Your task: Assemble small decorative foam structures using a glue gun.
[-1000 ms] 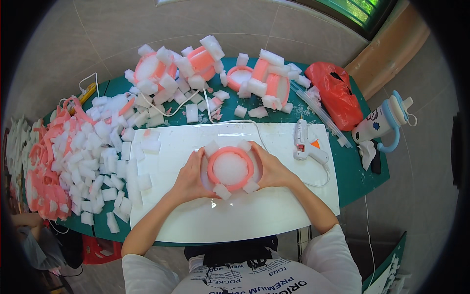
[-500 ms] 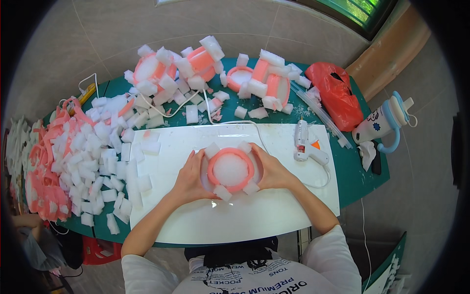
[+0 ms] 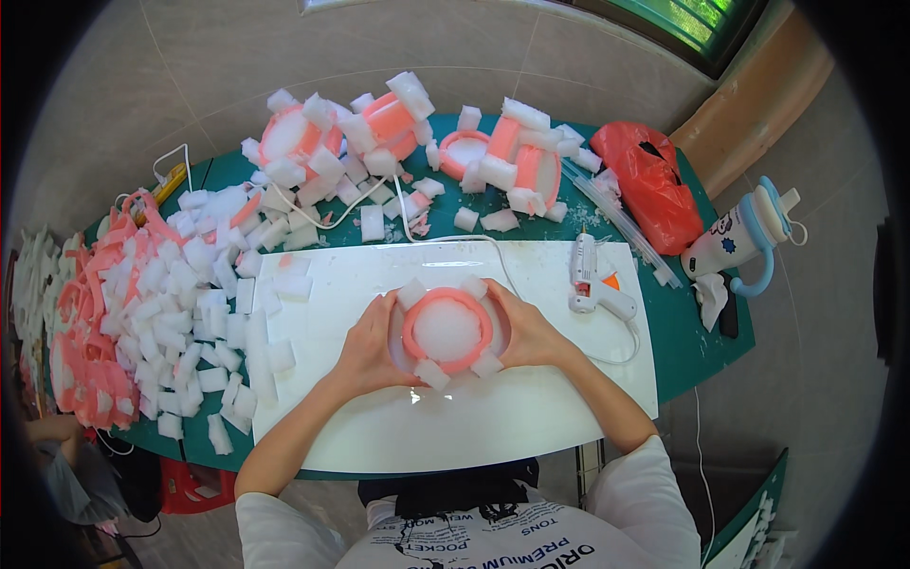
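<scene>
Between my two hands is a round foam piece (image 3: 447,330), a pink ring around a white centre with several white foam blocks spaced about its edge. My left hand (image 3: 366,347) curves around its left side, and my right hand (image 3: 527,330) wraps the right side. Some fingertips are hidden behind the piece. Beneath it lies a glossy white board (image 3: 417,436). On the board's right part rests a white hot glue gun (image 3: 586,277) with an orange trigger, apart from my right hand.
Loose white foam blocks (image 3: 180,313) heap at the left, beside pink foam scraps (image 3: 95,379). Similar foam pieces (image 3: 389,119) stand along the green table's (image 3: 701,356) back. At right are clear sticks (image 3: 630,232), a red plastic bag (image 3: 645,180) and a tumbler (image 3: 735,237). A white cord (image 3: 445,237) crosses behind.
</scene>
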Tool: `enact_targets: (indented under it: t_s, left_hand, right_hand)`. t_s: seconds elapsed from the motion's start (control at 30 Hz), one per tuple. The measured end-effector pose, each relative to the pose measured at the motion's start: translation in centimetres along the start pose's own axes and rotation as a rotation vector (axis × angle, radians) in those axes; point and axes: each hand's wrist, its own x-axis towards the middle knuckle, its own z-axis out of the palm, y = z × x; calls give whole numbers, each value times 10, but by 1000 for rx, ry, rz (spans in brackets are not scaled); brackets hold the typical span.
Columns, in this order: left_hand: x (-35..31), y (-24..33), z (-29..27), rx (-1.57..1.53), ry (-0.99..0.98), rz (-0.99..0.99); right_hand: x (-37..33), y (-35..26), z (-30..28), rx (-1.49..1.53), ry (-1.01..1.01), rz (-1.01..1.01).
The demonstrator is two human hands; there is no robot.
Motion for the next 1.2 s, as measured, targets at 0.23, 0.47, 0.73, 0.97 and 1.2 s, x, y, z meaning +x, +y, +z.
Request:
enact_targets:
  t_s: [0.23,0.47,0.73,0.97,1.2]
  left_hand:
    - [0,-3,2,-5,-4,25]
    - [1,1,0,-10,-6,16]
    - [1,2,-1,-1,19,79]
    - [1,3,-2,42,42,109]
    - [1,-3,0,33,8,74]
  right_hand:
    - [-1,2,1,-4,-8,20]
    - [2,3,3,62,-30,-55]
    - [0,-1,2,31,-20,-26]
    - [1,-3,1,19,-10,-20]
    - [1,0,2,17,-1,-12]
